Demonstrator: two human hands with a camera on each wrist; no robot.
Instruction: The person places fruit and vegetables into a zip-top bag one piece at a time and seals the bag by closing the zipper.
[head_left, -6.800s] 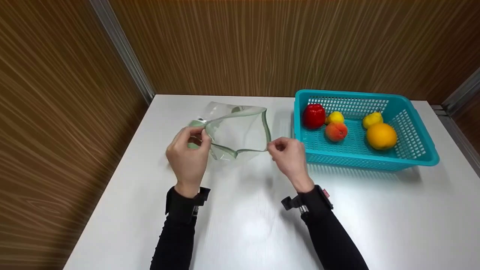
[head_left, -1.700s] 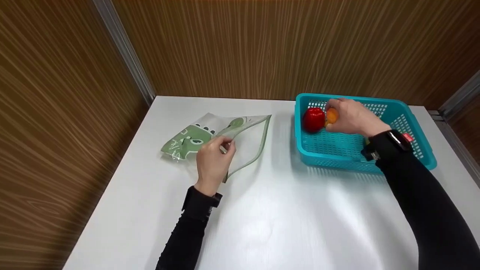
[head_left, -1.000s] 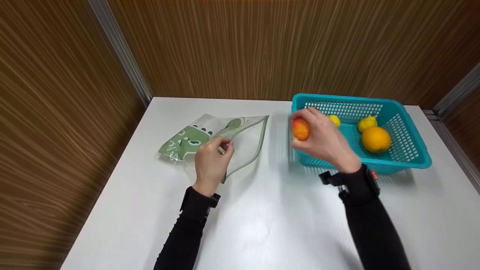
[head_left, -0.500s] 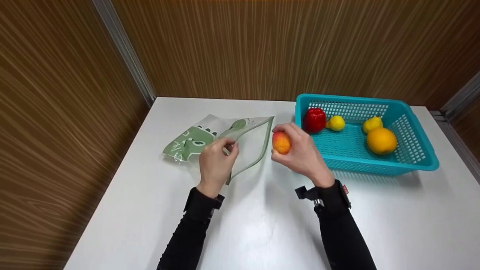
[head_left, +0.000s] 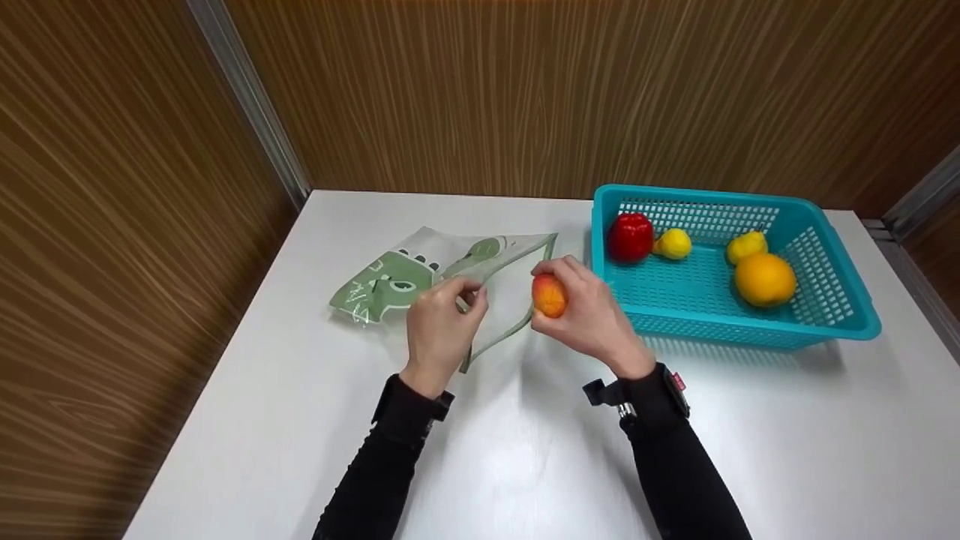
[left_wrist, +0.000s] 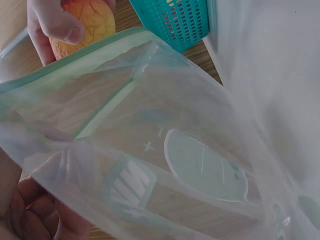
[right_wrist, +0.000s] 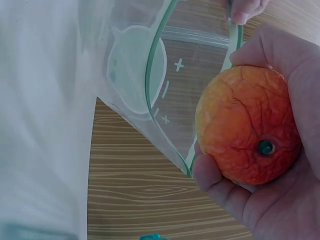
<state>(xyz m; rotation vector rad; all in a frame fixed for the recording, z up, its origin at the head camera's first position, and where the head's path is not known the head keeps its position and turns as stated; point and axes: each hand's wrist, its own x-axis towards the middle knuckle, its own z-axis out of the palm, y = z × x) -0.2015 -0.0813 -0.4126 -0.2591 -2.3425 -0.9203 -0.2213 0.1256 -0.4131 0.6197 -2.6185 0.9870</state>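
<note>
A clear zip bag (head_left: pixel 397 281) with a green cartoon print lies on its side on the white table, its green-edged mouth spread toward the right. My left hand (head_left: pixel 442 330) pinches the rim of that mouth between thumb and fingers. In my right hand (head_left: pixel 589 319) I grip an orange-red peach (head_left: pixel 550 295), right at the mouth of the bag. The right wrist view shows the peach (right_wrist: pixel 250 125) with its green stem spot facing the camera and the bag's rim behind it. From the left wrist, the peach (left_wrist: pixel 92 27) appears just beyond the rim.
A turquoise basket (head_left: pixel 720 330) stands at the right back of the table. Inside are a red apple-like fruit (head_left: pixel 631 238), a small yellow pear (head_left: pixel 673 244), another yellow pear (head_left: pixel 747 246) and an orange (head_left: pixel 765 280). Wood-grain panels (head_left: pixel 480 97) wall the back and left.
Earlier both hands held the bag's mouth. My right hand then took the peach from the basket and carried it left to the bag opening, while my left hand kept pinching the rim.
</note>
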